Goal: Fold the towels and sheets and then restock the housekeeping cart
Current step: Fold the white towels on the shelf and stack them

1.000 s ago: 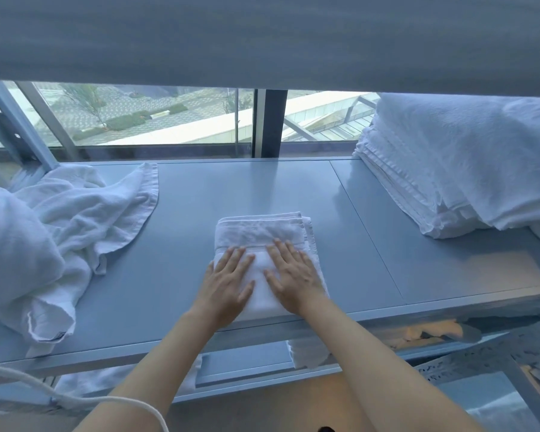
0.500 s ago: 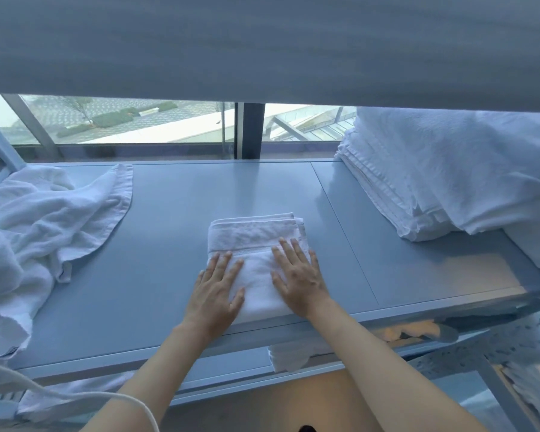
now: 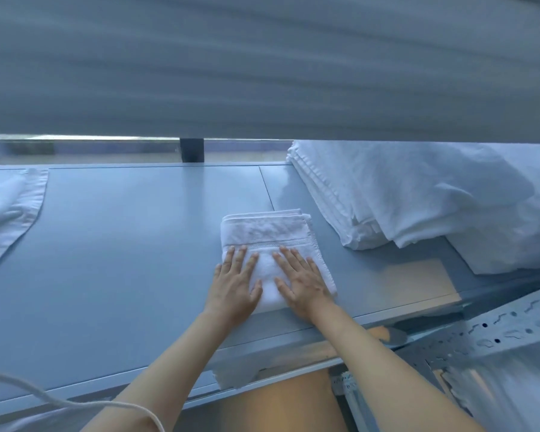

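A small white folded towel [image 3: 267,230] lies on the grey table [image 3: 131,244], close to its near edge. My left hand [image 3: 236,283] lies flat on the towel's near left part, fingers straight and spread. Beside it my right hand [image 3: 301,280] presses flat on the near right part. Neither hand grips the cloth. A stack of folded white sheets [image 3: 402,198] sits at the right, just beyond the towel. Unfolded white towels [image 3: 7,210] lie crumpled at the table's left edge.
A grey roller blind [image 3: 262,67] hangs low over the window behind the table. A perforated metal rail [image 3: 512,328] and more white linen [image 3: 496,391] sit at lower right. White cloth [image 3: 234,374] shows on a shelf under the table. A white cord [image 3: 60,400] crosses the lower left.
The view has swung left and up, so the towel, both hands and the sheet stack now sit further right. Both hands stay flat on the towel, slid slightly toward me.
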`<action>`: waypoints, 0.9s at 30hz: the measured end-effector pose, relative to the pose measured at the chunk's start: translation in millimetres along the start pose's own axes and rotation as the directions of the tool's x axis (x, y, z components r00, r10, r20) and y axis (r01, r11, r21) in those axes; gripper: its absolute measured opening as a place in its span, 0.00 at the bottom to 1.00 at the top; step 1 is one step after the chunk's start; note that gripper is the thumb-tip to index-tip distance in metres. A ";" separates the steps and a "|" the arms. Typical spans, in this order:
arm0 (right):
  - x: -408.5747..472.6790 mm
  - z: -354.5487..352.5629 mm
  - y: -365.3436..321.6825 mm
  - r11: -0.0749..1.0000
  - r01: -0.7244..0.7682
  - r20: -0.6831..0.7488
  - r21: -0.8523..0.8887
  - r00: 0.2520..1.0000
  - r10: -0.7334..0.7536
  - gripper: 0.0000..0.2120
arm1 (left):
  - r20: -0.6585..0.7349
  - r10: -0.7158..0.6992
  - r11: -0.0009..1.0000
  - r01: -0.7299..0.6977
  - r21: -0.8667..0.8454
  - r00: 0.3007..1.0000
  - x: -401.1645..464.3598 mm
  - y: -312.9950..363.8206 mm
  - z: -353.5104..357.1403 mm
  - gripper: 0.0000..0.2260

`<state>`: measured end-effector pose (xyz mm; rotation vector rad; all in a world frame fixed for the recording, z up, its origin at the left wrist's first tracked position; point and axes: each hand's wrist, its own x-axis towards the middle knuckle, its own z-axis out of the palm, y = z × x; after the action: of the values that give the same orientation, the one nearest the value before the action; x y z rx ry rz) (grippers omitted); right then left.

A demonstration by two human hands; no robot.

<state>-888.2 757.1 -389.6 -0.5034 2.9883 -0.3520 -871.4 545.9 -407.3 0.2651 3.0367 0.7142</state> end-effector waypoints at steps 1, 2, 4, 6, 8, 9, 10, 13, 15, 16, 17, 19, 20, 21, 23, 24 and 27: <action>1.6 -3.3 11.1 1.000 -0.003 0.002 -0.003 1.000 0.003 0.30 | 0.005 -0.001 1.000 0.001 0.005 1.000 6.9 8.9 4.3 0.32; 3.4 -6.3 21.7 1.000 -0.004 0.004 -0.005 1.000 0.004 0.30 | 0.008 -0.002 1.000 0.002 0.009 1.000 13.6 17.1 8.3 0.32; 6.7 -11.4 40.8 1.000 -0.002 0.002 -0.007 1.000 0.002 0.30 | 0.010 -0.007 1.000 0.007 0.003 1.000 25.3 31.7 15.1 0.32; 9.9 -15.9 58.1 1.000 0.005 -0.003 -0.011 1.000 -0.005 0.30 | 0.007 -0.015 1.000 0.015 -0.006 1.000 35.1 44.9 21.3 0.32; 13.0 -20.3 72.3 1.000 0.017 0.001 -0.007 1.000 -0.017 0.30 | 0.000 -0.024 1.000 0.024 -0.003 1.000 43.0 56.0 27.2 0.32; 14.6 -22.5 78.3 1.000 0.024 0.002 -0.004 1.000 -0.024 0.30 | -0.007 -0.030 1.000 0.029 -0.005 1.000 46.6 60.7 29.9 0.32; 16.0 -24.5 84.0 0.999 0.033 0.001 -0.003 0.999 -0.033 0.30 | -0.014 -0.035 0.999 0.035 -0.008 0.999 49.8 65.0 32.5 0.32; 18.1 -28.3 97.6 0.998 0.059 -0.011 -0.003 0.998 -0.059 0.30 | -0.030 -0.049 0.999 0.049 0.001 0.998 56.4 75.6 39.2 0.32; 18.3 -30.1 104.3 0.997 0.074 -0.015 0.005 0.997 -0.074 0.29 | -0.035 -0.062 0.998 0.063 0.007 0.997 58.3 81.1 42.2 0.31; 18.5 -31.0 107.0 0.997 0.081 -0.019 0.005 0.997 -0.081 0.29 | -0.036 -0.071 0.997 0.072 0.006 0.997 58.8 83.2 42.9 0.31; 18.4 -31.8 108.5 0.996 0.086 -0.022 0.004 0.996 -0.086 0.29 | -0.035 -0.079 0.997 0.079 0.004 0.996 58.6 84.8 43.0 0.31; 18.5 -31.7 109.2 0.996 0.091 -0.028 0.010 0.995 -0.091 0.29 | -0.021 -0.081 0.997 0.081 0.002 0.997 57.8 85.7 40.5 0.31; 18.7 -30.8 109.0 0.996 0.092 -0.032 0.014 0.995 -0.092 0.29 | -0.010 -0.076 0.997 0.076 0.005 0.997 57.4 85.0 38.0 0.30; 18.3 -30.1 108.5 0.996 0.087 -0.035 0.013 0.996 -0.087 0.30 | 0.000 -0.077 0.997 0.077 0.009 0.997 55.7 83.3 35.1 0.30; 21.5 -30.7 102.2 0.998 0.055 -0.046 0.010 0.997 -0.055 0.30 | -0.003 -0.122 0.992 0.122 0.012 0.993 47.2 70.8 24.6 0.30; 24.2 -32.2 96.3 1.000 0.023 -0.057 0.015 0.998 -0.022 0.30 | -0.012 -0.153 0.988 0.153 0.016 0.988 41.0 59.9 16.7 0.30; 35.8 -35.5 59.4 1.000 0.001 -0.099 0.024 0.995 0.002 0.29 | -0.085 -0.262 0.961 0.268 0.064 0.961 15.5 9.7 -13.8 0.30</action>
<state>-945.0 807.2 -371.2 -0.4974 3.0753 -0.4249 -885.7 550.9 -390.2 -0.1713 3.0867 0.6038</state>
